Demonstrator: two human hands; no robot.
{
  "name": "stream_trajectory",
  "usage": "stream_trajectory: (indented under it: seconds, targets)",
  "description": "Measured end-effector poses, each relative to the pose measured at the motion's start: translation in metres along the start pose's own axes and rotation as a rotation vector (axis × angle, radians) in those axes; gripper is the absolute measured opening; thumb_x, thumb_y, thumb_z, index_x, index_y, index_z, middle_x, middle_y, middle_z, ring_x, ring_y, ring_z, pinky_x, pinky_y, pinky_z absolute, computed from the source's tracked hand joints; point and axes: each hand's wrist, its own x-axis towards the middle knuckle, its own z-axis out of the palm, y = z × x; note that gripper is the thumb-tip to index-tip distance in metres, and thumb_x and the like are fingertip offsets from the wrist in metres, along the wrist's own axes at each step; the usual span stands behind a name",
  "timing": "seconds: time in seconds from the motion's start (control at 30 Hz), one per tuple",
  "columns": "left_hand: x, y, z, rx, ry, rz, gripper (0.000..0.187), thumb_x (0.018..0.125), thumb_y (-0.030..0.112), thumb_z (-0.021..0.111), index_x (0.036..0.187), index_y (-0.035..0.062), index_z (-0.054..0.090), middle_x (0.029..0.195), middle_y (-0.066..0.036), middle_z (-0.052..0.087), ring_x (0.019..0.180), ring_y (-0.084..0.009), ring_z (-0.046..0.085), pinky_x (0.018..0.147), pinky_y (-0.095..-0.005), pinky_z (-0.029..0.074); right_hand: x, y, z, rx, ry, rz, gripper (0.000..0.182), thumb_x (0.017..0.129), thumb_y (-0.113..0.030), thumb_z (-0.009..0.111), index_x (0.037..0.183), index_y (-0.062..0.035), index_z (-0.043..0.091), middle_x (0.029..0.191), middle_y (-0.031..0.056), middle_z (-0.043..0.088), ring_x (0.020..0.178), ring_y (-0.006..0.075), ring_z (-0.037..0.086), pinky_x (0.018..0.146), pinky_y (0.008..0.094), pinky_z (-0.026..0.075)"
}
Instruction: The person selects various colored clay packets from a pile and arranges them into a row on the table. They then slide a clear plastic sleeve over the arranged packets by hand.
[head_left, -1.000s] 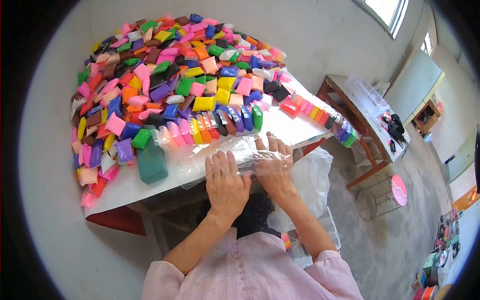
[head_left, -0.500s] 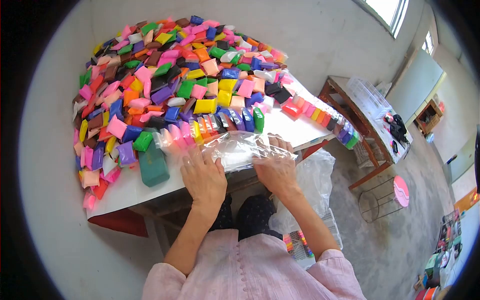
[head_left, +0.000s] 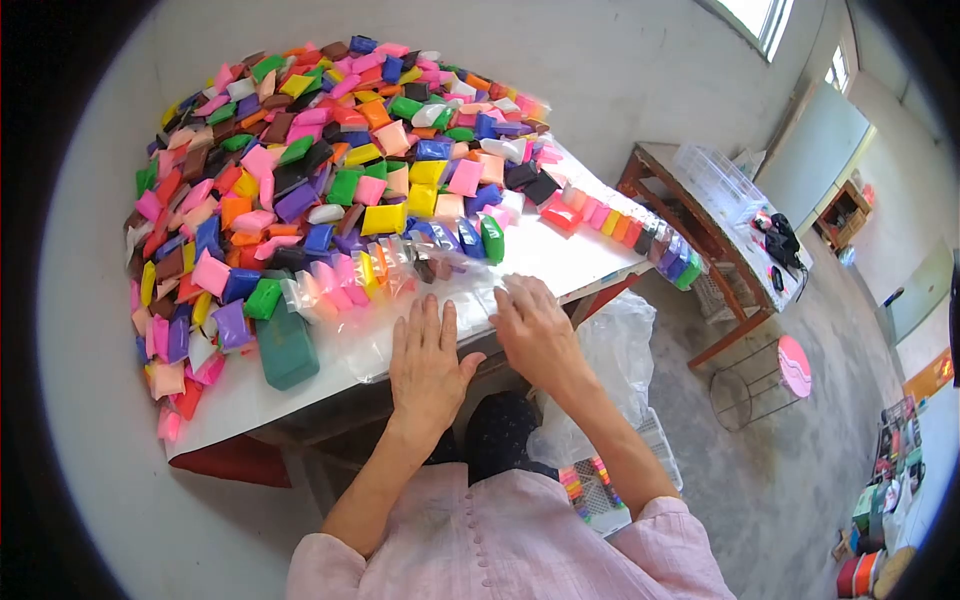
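Note:
A clear plastic bag [head_left: 370, 345] lies flattened along the table's front edge. My left hand [head_left: 430, 355] rests flat on it, fingers stretched out and thumb apart. At the bag's right end, my right hand [head_left: 540, 335] has bent fingers closed on the plastic; its thumb is hidden. Just beyond the bag runs a row of small wrapped packets [head_left: 345, 278] in pink, yellow, orange and dark colours. A green block [head_left: 287, 350] stands left of the bag. Behind it all spreads a large heap of colourful wrapped packets [head_left: 290, 170].
A second row of packets [head_left: 625, 230] runs along the table's right side. Beyond stands a wooden side table [head_left: 690, 205] with a clear plastic bin [head_left: 720, 180]. A wire stool [head_left: 795, 367] is on the floor. A loose plastic bag [head_left: 610, 350] hangs by my right arm, above a basket [head_left: 655, 450].
The puffed bag has moved left and down onto the table and now lies flatter, partly over the row's right end. My left hand has flattened out; the right has shifted slightly. The view moved a little.

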Motion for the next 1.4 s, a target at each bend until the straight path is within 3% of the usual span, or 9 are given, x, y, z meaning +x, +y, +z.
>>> stream_trajectory:
  seconds: [0.23, 0.37, 0.47, 0.6, 0.8, 1.0, 1.1, 1.2, 1.4]
  targets:
    - [0.005, 0.010, -0.003, 0.009, -0.007, -0.028, 0.070, 0.084, 0.037, 0.069, 0.142, 0.0063, 0.045, 0.143, -0.025, 0.041, 0.135, -0.0418, 0.036, 0.111, -0.0541, 0.028, -0.008, 0.001, -0.017, -0.043, 0.171, -0.185, 0.034, 0.075, -0.005, 0.063, 0.108, 0.0024, 0.061, 0.119, 0.0192, 0.058, 0.107, 0.0346, 0.059, 0.096, 0.0452, 0.047]
    - [0.007, 0.011, -0.003, 0.023, -0.033, -0.008, 0.071, 0.083, 0.036, 0.071, 0.141, 0.0047, 0.046, 0.144, -0.026, 0.040, 0.137, -0.0411, 0.035, 0.113, -0.0546, 0.025, -0.034, 0.001, -0.015, 0.096, 0.445, 0.113, 0.036, 0.074, -0.003, 0.068, 0.109, 0.0022, 0.059, 0.107, 0.0175, 0.060, 0.081, 0.0305, 0.062, 0.071, 0.0411, 0.051]
    - [0.009, 0.016, -0.002, 0.013, 0.014, 0.009, 0.065, 0.080, 0.033, 0.074, 0.133, 0.0024, 0.052, 0.141, -0.024, 0.043, 0.133, -0.0402, 0.039, 0.109, -0.0531, 0.032, -0.021, -0.002, -0.023, 0.428, 0.351, 0.726, 0.040, 0.079, -0.007, 0.070, 0.114, 0.0043, 0.055, 0.096, 0.0171, 0.062, 0.082, 0.0325, 0.062, 0.071, 0.0399, 0.052]
    - [0.016, 0.021, -0.002, 0.009, 0.037, 0.041, 0.059, 0.078, 0.030, 0.075, 0.126, 0.0001, 0.055, 0.127, -0.022, 0.052, 0.125, -0.0385, 0.046, 0.103, -0.0503, 0.037, -0.012, 0.017, 0.001, 0.624, 0.214, 0.812, 0.057, 0.081, -0.013, 0.073, 0.126, 0.0095, 0.047, 0.091, 0.0179, 0.064, 0.072, 0.0238, 0.064, 0.060, 0.0306, 0.051]
    - [0.028, 0.020, -0.006, -0.032, -0.005, -0.058, 0.042, 0.077, 0.025, 0.075, 0.107, 0.0010, 0.059, 0.100, -0.015, 0.058, 0.104, -0.0328, 0.056, 0.084, -0.0442, 0.045, 0.005, 0.025, 0.006, 1.228, 0.203, 1.064, 0.054, 0.086, -0.014, 0.070, 0.129, 0.0088, 0.046, 0.084, 0.0116, 0.068, 0.058, 0.0108, 0.060, 0.046, 0.0211, 0.043]
    - [0.029, 0.019, 0.009, 0.143, 0.041, -0.036, 0.037, 0.082, 0.022, 0.068, 0.111, 0.0001, 0.059, 0.109, -0.018, 0.058, 0.110, -0.0328, 0.055, 0.090, -0.0465, 0.044, 0.002, 0.033, 0.011, 0.993, 0.262, 0.944, 0.039, 0.086, -0.010, 0.066, 0.119, 0.0066, 0.056, 0.067, 0.0081, 0.065, 0.054, 0.0133, 0.060, 0.049, 0.0270, 0.047]
    - [0.027, 0.021, 0.005, 0.190, 0.115, -0.013, 0.044, 0.083, 0.022, 0.066, 0.120, -0.0015, 0.058, 0.119, -0.021, 0.057, 0.118, -0.0338, 0.051, 0.097, -0.0509, 0.040, -0.007, 0.040, 0.013, 0.386, 0.234, 0.726, 0.032, 0.083, -0.006, 0.063, 0.114, 0.0049, 0.060, 0.061, 0.0109, 0.063, 0.055, 0.0219, 0.064, 0.054, 0.0342, 0.050]
    - [0.026, 0.025, 0.000, 0.174, 0.070, -0.007, 0.052, 0.084, 0.024, 0.065, 0.128, -0.0012, 0.055, 0.127, -0.022, 0.055, 0.124, -0.0351, 0.048, 0.103, -0.0540, 0.035, -0.005, 0.035, 0.019, 0.349, 0.267, 0.784, 0.033, 0.080, -0.003, 0.063, 0.112, 0.0036, 0.061, 0.071, 0.0168, 0.065, 0.063, 0.0306, 0.066, 0.061, 0.0402, 0.050]
    - [0.045, 0.030, 0.005, -0.230, -0.237, 0.092, 0.064, 0.086, 0.037, 0.065, 0.136, 0.0004, 0.050, 0.134, -0.021, 0.052, 0.128, -0.0367, 0.046, 0.111, -0.0524, 0.028, -0.007, 0.035, 0.028, 0.288, 0.344, 0.499, 0.043, 0.075, 0.001, 0.060, 0.118, -0.0015, 0.060, 0.091, 0.0183, 0.063, 0.076, 0.0345, 0.063, 0.069, 0.0434, 0.050]
